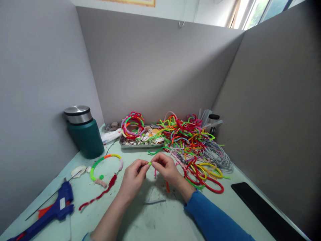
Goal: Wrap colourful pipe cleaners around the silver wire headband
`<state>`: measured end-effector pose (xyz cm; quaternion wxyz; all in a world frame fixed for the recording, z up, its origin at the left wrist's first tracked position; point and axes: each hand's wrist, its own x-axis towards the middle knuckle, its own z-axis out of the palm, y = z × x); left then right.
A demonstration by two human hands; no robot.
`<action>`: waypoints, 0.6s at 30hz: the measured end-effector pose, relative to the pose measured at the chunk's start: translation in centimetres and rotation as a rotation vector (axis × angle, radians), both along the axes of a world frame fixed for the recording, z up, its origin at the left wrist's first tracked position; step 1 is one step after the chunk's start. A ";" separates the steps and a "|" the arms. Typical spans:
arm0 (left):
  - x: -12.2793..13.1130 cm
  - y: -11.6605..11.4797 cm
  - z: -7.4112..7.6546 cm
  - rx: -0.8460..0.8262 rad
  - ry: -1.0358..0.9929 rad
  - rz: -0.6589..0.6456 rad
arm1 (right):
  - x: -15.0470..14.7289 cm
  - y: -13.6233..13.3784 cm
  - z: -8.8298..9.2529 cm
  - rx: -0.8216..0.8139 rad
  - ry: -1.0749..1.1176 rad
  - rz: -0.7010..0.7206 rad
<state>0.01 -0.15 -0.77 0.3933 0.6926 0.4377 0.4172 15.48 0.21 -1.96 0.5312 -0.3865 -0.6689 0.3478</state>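
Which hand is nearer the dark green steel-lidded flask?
Left. The left hand is right of the dark green steel-lidded flask, nearer the camera; the right hand is farther right, past the left.

Grey partition walls box in a pale green desk on three sides, white wall above, daylight through a window top right.

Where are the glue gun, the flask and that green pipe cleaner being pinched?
glue gun (61, 201), head view, blue body.
flask (86, 140), head view, green side.
pipe cleaner (149, 163), head view, bright green end.
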 end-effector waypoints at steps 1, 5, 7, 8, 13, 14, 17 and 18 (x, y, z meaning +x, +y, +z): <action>0.0 0.0 0.0 -0.009 -0.005 -0.004 | 0.0 0.0 0.1 -0.001 -0.001 0.003; -0.1 -0.1 0.1 -0.056 -0.008 -0.019 | 0.0 -0.1 0.2 -0.002 0.001 0.008; -0.1 -0.1 0.0 -0.062 -0.010 -0.026 | 0.0 -0.1 0.2 -0.002 -0.003 0.003; -0.1 -0.1 -0.1 -0.062 -0.013 -0.030 | 0.0 -0.1 0.2 -0.004 -0.004 0.000; 0.2 -0.2 -0.1 -0.136 -0.083 -0.090 | 0.0 0.0 0.1 -0.012 -0.008 -0.010; 0.2 -0.3 -0.1 -0.174 -0.111 -0.113 | 0.0 0.1 0.0 -0.011 -0.013 -0.012; 0.2 -0.3 0.2 -0.270 -0.176 -0.176 | 0.0 0.3 -0.2 -0.008 -0.022 -0.014; 0.2 -0.3 0.2 -0.282 -0.184 -0.188 | 0.0 0.3 -0.3 -0.009 -0.023 -0.015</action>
